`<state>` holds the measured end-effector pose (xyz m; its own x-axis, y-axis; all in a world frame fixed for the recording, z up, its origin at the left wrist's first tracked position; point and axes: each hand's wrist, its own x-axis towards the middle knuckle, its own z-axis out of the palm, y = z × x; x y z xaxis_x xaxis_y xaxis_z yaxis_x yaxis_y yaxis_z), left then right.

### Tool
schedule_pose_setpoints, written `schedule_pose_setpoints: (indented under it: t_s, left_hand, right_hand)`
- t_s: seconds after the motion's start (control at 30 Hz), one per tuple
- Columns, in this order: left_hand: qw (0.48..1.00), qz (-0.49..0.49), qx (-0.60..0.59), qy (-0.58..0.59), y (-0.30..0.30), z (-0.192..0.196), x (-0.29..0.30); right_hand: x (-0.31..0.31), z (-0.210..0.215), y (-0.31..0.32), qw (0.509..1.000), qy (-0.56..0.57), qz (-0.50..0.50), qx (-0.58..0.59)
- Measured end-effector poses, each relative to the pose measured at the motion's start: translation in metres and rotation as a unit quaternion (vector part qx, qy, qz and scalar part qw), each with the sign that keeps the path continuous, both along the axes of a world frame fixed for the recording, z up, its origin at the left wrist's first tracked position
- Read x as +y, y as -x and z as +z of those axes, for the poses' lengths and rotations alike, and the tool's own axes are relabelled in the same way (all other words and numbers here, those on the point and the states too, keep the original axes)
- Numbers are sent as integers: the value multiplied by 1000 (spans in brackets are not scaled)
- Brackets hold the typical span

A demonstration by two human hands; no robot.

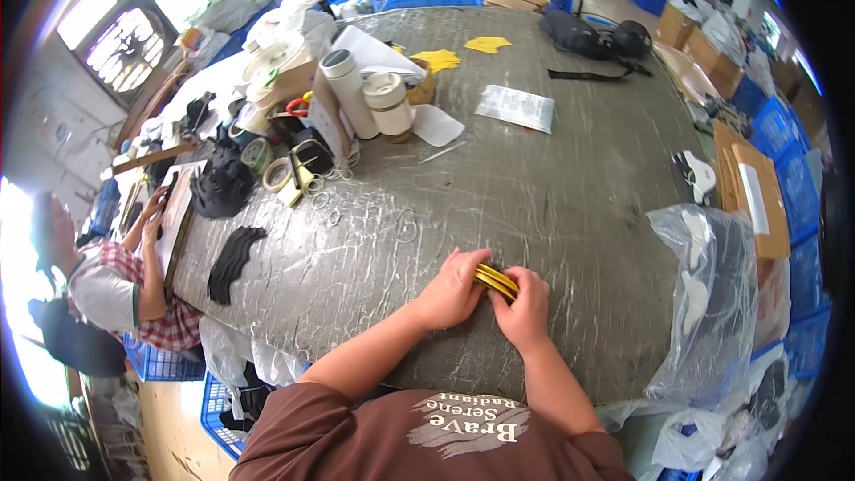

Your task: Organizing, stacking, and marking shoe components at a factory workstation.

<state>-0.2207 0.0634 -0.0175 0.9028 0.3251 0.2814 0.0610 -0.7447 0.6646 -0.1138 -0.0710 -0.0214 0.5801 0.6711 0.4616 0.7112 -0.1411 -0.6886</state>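
Between my two hands, just above the near middle of the table, is a small stack of thin yellow-and-black pieces (496, 281). My left hand (452, 289) is closed on its left end. My right hand (521, 305) grips the right end, with the thumb on the near side. The exact kind of the pieces cannot be made out, as the fingers cover both ends. Farther off on the table lie flat yellow cut pieces (487, 44) and a white printed plastic packet (516, 110).
White tumblers (387, 105), tape rolls (277, 175) and a black bundle (223, 180) crowd the left side. Black strips (234, 264) lie near the left edge, where a co-worker (125, 281) sits. Clear plastic bags (704, 303) and cardboard (757, 191) line the right edge.
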Motion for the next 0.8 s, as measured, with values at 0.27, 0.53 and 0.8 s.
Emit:
schedule_pose_setpoints:
  t_s: [0.27, 0.53, 0.8]
  left_hand:
    - [997, 37, -29, -53, 3, 0, 19]
    - [942, 298, 112, -109, 43, -3, 88]
    - [938, 32, 51, 342, 6, 15, 27]
  right_hand:
    - [-3, -15, -7, 1000, -1, 20, 16]
    - [-4, -11, -16, 831, -185, 97, 515]
    - [-8, -7, -12, 723, -71, 279, 628]
